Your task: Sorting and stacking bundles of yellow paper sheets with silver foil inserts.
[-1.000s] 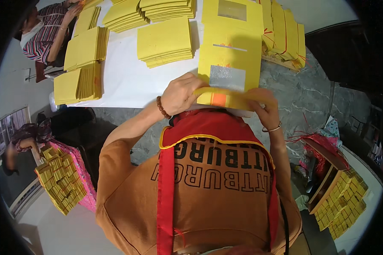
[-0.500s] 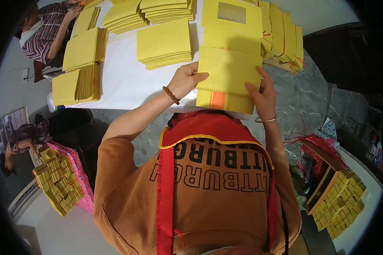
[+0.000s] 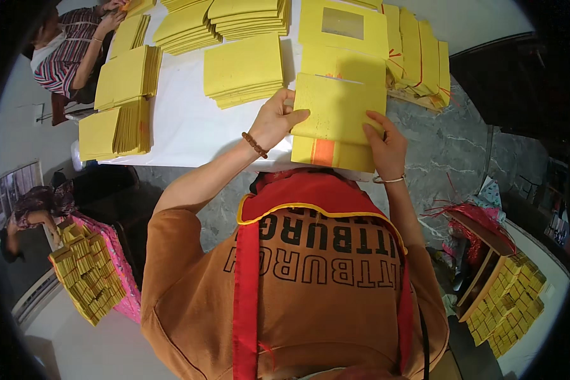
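A folded piece of yellow paper [image 3: 339,104] lies near the table's front edge, over more yellow paper with an orange stripe [image 3: 323,152]. My left hand [image 3: 277,120], a beaded bracelet at its wrist, grips the folded paper's left edge, thumb on top and the other fingers partly hidden. At the right edge, my right hand [image 3: 389,145] pinches the paper, with its thumb and forefinger close together on the surface. Just beyond is a yellow sheet with a grey rectangle [image 3: 343,24]. Left of my hands sits a neat stack of yellow paper [image 3: 244,66].
Several yellow stacks [image 3: 125,76] line the white table [image 3: 183,120]. Tied yellow bundles [image 3: 418,50] flank its right side. At upper left a person in stripes [image 3: 76,50] handles paper; another person's arm [image 3: 41,218] reaches toward heaped bundles [image 3: 88,272]. More bundles [image 3: 506,304] stand lower right.
My right hand has shifted slightly left, and its forefinger has drawn in from the paper's edge toward the thumb. My left hand keeps its grip.
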A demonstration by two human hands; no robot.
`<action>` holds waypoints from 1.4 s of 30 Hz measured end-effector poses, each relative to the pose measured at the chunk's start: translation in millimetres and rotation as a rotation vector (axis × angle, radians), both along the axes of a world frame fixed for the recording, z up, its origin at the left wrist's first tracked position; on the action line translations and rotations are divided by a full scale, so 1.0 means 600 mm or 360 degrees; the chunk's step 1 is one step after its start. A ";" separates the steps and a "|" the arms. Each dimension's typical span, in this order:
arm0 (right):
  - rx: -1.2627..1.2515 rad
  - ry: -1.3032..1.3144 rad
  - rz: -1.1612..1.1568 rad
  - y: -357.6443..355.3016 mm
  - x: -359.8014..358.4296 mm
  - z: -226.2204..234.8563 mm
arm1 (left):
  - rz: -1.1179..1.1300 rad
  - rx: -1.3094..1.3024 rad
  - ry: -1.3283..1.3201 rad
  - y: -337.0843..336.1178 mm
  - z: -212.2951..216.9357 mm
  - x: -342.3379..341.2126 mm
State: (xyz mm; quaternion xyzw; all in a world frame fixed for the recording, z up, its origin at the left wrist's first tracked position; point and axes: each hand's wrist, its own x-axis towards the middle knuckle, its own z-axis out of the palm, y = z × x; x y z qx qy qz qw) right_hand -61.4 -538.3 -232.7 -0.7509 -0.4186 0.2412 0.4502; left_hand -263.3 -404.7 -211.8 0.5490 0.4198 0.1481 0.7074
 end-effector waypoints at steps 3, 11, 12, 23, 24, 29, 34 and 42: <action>-0.0009 -0.0054 0.0003 0.003 -0.002 0.005 | -0.0005 0.0453 0.0348 -0.011 0.027 -0.001; -0.0027 0.0068 0.0014 0.005 -0.002 0.009 | -0.1006 0.2211 0.0284 -0.057 0.017 0.022; 0.0008 0.0011 0.0035 0.005 -0.003 0.009 | -0.1034 0.2217 0.0320 -0.059 0.009 0.020; -0.0073 -0.1471 0.0591 -0.042 -0.040 0.029 | -0.1157 0.2164 0.0344 -0.056 -0.006 0.019; -0.0116 -0.1359 0.0620 -0.049 -0.045 0.017 | -0.1124 0.2148 0.0331 -0.060 -0.006 0.018; -0.0155 -0.1139 0.0654 -0.053 -0.039 0.002 | -0.1088 0.2199 0.0327 -0.052 -0.009 0.023; 0.0003 0.0613 0.0558 -0.048 0.005 0.015 | -0.1192 0.2384 0.0427 -0.041 0.015 0.044; 0.0263 0.0621 0.0165 -0.037 0.012 0.045 | -0.0782 0.2836 0.0374 -0.040 0.008 0.062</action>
